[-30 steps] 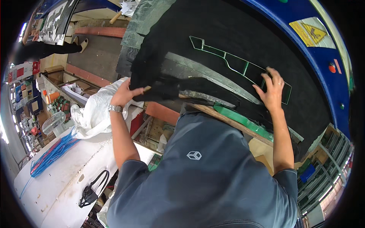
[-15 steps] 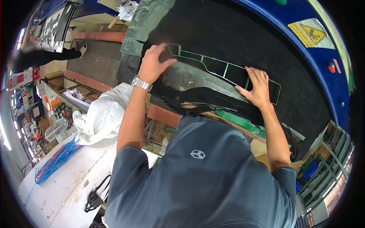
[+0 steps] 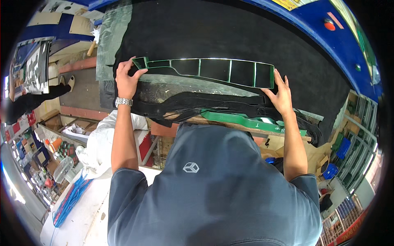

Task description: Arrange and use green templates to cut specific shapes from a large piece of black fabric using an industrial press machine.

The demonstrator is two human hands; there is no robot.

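A long, narrow cutting die [image 3: 230, 70] with thin green metal walls and several crossbars lies across a black sheet of material [image 3: 184, 28]. My left hand [image 3: 127, 80] grips its small left end, thumb on the near side and fingers at the far side. At the wide right end, my right hand [image 3: 281, 93] holds the end wall between thumb and fingers. Black sheet shows through the die's openings. Nearer to me, a strip of worn greenish board [image 3: 197, 85] is bare, with black cut remnants [image 3: 193, 100] beside it.
A second green die [image 3: 242, 121] lies along the table's near edge. Blue machine framing with a red button [image 3: 329, 24] curves round the far right. White sacking [image 3: 111, 131] and a blue cord bundle [image 3: 72, 203] are at left. Another person [image 3: 24, 106] stands far left.
The die has turned to lie more nearly level across my view, its right end swinging away from me. My right hand has shifted from its upper edge to its right end. My view has shifted too.
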